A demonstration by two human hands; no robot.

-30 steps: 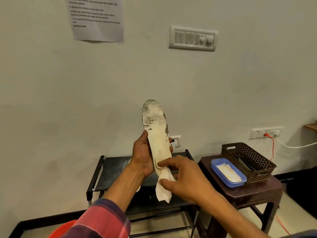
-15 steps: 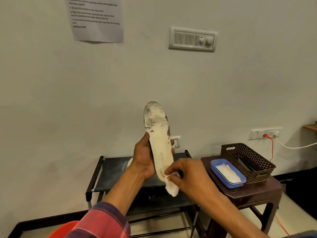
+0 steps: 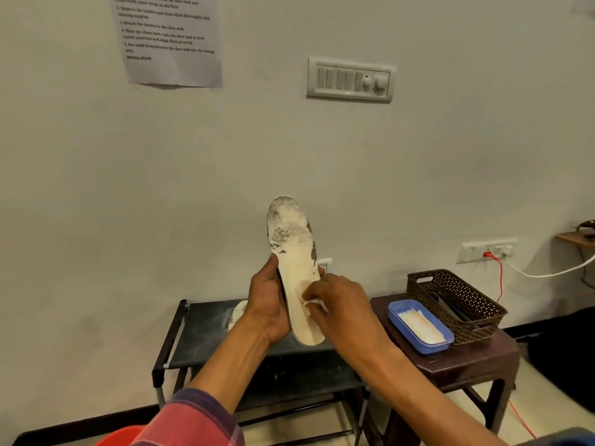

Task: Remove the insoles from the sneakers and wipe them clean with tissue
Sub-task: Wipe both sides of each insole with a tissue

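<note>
My left fingers (image 3: 273, 264) clamp insole (image 3: 294, 249) upright; right fingers (image 3: 323, 283), pinching tissue (image 3: 317, 304), moved heel-to-arch; grimy toe still unwiped.

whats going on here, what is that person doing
A person is wiping an insole clean. The left hand grips it upright, toe end up, while the right hand presses a tissue against its middle. The toe end is grimy with dark patches. A second insole lies on the rack behind the hands.
</note>
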